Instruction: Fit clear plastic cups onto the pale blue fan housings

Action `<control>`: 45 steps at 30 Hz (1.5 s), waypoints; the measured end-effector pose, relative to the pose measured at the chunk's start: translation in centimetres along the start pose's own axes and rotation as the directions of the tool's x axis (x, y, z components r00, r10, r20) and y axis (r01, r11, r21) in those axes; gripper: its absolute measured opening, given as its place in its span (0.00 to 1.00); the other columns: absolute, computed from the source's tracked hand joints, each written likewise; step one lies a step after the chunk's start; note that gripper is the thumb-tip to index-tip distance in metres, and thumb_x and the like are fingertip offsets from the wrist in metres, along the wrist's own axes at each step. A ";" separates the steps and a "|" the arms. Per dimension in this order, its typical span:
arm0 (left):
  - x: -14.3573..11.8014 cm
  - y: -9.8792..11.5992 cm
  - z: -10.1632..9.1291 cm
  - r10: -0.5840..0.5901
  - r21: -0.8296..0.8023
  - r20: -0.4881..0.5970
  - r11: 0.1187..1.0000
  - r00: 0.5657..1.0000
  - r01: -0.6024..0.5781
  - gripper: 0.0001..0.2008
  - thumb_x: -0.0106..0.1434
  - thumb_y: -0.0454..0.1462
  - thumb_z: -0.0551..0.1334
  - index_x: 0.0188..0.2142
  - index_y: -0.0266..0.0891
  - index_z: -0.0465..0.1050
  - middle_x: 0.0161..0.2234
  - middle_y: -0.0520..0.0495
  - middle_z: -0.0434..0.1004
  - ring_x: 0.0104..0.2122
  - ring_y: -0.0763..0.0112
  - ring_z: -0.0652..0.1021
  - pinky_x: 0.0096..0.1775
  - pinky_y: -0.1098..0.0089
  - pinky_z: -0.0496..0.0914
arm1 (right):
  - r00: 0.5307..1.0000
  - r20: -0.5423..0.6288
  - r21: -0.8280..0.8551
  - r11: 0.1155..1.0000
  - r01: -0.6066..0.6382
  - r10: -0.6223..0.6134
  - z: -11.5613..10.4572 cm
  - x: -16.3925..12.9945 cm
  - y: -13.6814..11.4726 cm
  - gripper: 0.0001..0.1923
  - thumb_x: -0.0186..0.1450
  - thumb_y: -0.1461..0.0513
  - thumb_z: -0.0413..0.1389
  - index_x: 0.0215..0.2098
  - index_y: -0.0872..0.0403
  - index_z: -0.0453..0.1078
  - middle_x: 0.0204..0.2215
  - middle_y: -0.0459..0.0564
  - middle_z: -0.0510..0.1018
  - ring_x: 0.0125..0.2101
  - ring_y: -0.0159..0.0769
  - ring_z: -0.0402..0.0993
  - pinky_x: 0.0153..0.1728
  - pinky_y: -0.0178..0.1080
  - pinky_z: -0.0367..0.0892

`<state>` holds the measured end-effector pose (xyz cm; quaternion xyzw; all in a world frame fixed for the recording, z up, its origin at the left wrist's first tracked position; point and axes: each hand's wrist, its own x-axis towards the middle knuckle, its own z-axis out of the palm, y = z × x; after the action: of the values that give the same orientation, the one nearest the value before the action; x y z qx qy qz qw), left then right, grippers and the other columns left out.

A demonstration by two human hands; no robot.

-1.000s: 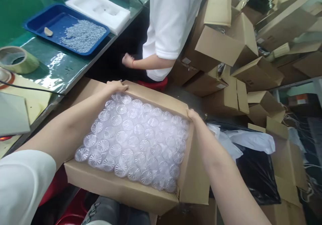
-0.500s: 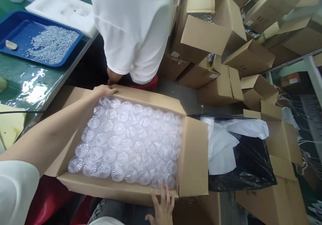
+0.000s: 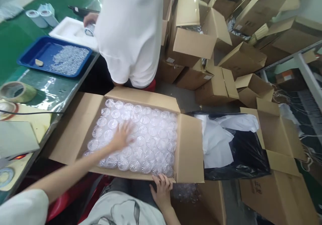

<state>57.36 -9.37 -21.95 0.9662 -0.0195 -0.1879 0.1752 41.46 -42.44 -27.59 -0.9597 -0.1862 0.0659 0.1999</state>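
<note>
Left margin: the green counter (image 3: pixel 15 40) carries a tape roll (image 3: pixel 17 91), a blue tray (image 3: pixel 27 52) of small metal parts and a white foam block (image 3: pixel 67 30); its edge runs just beside the left flap of the open cardboard box (image 3: pixel 190 148), leaving little room on that side. Centre: the box rests across the wearer's lap, flaps spread, filled with a layer of clear plastic cups (image 3: pixel 148 137) packed rim to rim. The left hand (image 3: pixel 123 134) lies flat and open on the cups near the middle of the layer, fingers spread, gripping nothing. The right hand (image 3: pixel 161 188) is open, its fingertips curled against the near wall of the box at its right corner. Beyond the far wall, a co-worker in a white shirt (image 3: pixel 130 34) stands close to the box, blocking the passage behind it, one hand (image 3: pixel 89 18) at the foam block. Right: a black bag (image 3: pixel 246 151) with white sheeting (image 3: pixel 218 141) touches the right flap; stacked cartons (image 3: pixel 216 50) crowd the floor further right. Compared with half a second earlier, the left hand has left the far rim for the cup layer, and the right hand remains at the near wall
</note>
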 end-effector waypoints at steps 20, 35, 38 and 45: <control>-19.4 8.6 7.4 -0.279 -0.261 0.044 0.924 0.959 0.280 0.23 0.59 0.31 0.55 0.55 0.41 0.66 0.62 0.38 0.60 0.62 0.53 0.61 0.57 0.50 0.61 | 0.897 0.305 0.441 0.882 0.166 -0.321 -1.7 19.6 -6.7 0.20 0.65 0.60 0.55 0.55 0.55 0.64 0.60 0.55 0.63 0.61 0.48 0.56 0.58 0.57 0.54; -9.7 -2.3 1.9 0.054 -0.383 -0.092 0.920 0.994 -0.086 0.16 0.63 0.29 0.53 0.50 0.37 0.68 0.54 0.41 0.68 0.55 0.61 0.68 0.55 0.55 0.63 | 0.987 0.074 0.463 0.871 -0.163 0.145 -1.8 22.9 -8.9 0.13 0.67 0.57 0.53 0.44 0.57 0.68 0.39 0.49 0.74 0.35 0.33 0.73 0.37 0.41 0.72; -5.3 -3.0 2.1 0.124 -0.329 -0.096 0.932 0.988 -0.149 0.21 0.64 0.37 0.58 0.56 0.37 0.62 0.62 0.39 0.56 0.61 0.53 0.60 0.58 0.46 0.56 | 0.982 0.088 0.465 0.865 -0.188 0.166 -2.7 22.2 -8.5 0.12 0.67 0.57 0.53 0.43 0.58 0.68 0.38 0.49 0.75 0.34 0.33 0.73 0.36 0.41 0.72; -1.7 -1.2 3.0 0.132 -0.244 -0.027 0.960 0.991 -0.134 0.19 0.64 0.39 0.59 0.54 0.37 0.64 0.57 0.40 0.64 0.55 0.56 0.67 0.54 0.48 0.64 | 0.975 0.140 0.444 0.869 -0.218 0.173 -2.5 20.9 -6.9 0.14 0.66 0.58 0.54 0.48 0.57 0.66 0.42 0.51 0.74 0.34 0.32 0.73 0.34 0.39 0.73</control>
<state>54.62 -9.08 -24.39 0.9346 -0.0601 -0.1715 0.3058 58.96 -29.45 -23.56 -0.8953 -0.0768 0.1737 0.4030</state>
